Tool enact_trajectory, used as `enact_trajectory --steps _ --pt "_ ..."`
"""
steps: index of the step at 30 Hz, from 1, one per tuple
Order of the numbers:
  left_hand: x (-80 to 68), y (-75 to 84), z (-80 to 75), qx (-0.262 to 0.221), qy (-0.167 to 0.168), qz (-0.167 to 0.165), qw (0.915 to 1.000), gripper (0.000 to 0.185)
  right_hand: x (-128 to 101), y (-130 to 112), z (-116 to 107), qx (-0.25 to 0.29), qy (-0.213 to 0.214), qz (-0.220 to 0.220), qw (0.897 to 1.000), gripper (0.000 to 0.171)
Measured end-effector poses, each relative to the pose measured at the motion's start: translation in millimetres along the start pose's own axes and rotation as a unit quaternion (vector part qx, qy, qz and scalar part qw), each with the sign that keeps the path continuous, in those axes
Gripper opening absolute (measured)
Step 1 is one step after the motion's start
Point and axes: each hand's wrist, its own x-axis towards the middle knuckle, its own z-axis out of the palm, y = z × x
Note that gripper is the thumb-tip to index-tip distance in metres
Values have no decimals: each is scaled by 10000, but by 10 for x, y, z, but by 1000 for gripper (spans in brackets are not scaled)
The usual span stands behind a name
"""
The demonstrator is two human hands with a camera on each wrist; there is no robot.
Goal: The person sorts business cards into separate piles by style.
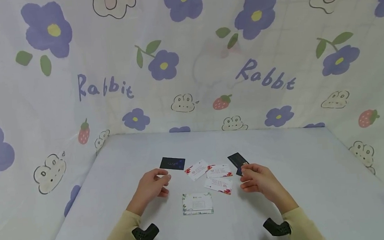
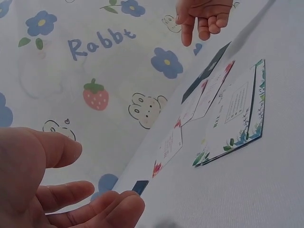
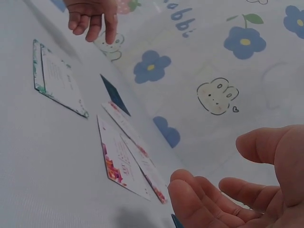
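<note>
Several business cards lie on a pale table [image 1: 317, 185]. My left hand [image 1: 165, 184] hovers with loosely curled fingers and holds nothing; a dark card [image 1: 172, 163] lies just beyond it. My right hand [image 1: 244, 177] is just as loose and empty, its fingertips over the near end of a second dark card [image 1: 236, 160]; contact cannot be told. Between the hands lie three white floral cards [image 1: 218, 185] and, nearer me, a green-bordered card [image 1: 198, 203]. The left wrist view shows the left hand [image 2: 95, 178] empty beside the green-bordered card [image 2: 235, 118]. The right wrist view shows the right hand [image 3: 223, 166] empty near a floral card [image 3: 118, 156].
A cloth printed with flowers, rabbits and strawberries [image 1: 188, 60] walls the table at the back and on both sides. Black wrist camera mounts [image 1: 145, 233] sit at my cuffs.
</note>
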Motion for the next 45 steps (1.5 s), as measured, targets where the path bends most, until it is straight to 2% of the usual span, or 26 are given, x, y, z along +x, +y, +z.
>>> enact_trajectory --steps 8,11,15,19,22,26,30,35,39,45 --pt "90 -3 42 114 54 41 9999 38 70 -14 -30 156 34 -75 9998 53" --pt "141 12 128 -14 43 24 10000 40 138 -26 9 132 122 -105 9998 53" --pt "210 90 315 -272 -18 20 9996 45 334 -94 130 0 162 -114 9998 54" --pt "261 167 470 -500 -88 -133 9986 48 599 -208 295 -415 119 -70 9990 55" --pt "282 197 555 -663 -134 -373 9970 52 759 -278 384 -870 98 55 9961 56" --pt "289 174 626 -961 -153 -616 9933 58 919 -315 492 -1390 9 164 9902 57" --pt "297 132 663 -1318 -139 -609 9893 61 1034 -311 619 -1762 35 155 9842 55" --pt "277 142 694 -1533 -248 -554 9863 66 1082 -332 740 -2048 116 31 9787 52" --pt "268 134 701 -1665 -255 -526 9843 67 1104 -329 788 -2033 78 44 9791 53" --pt "248 125 669 -2004 -228 -521 9781 69 1116 -327 832 -1693 75 179 9854 54"
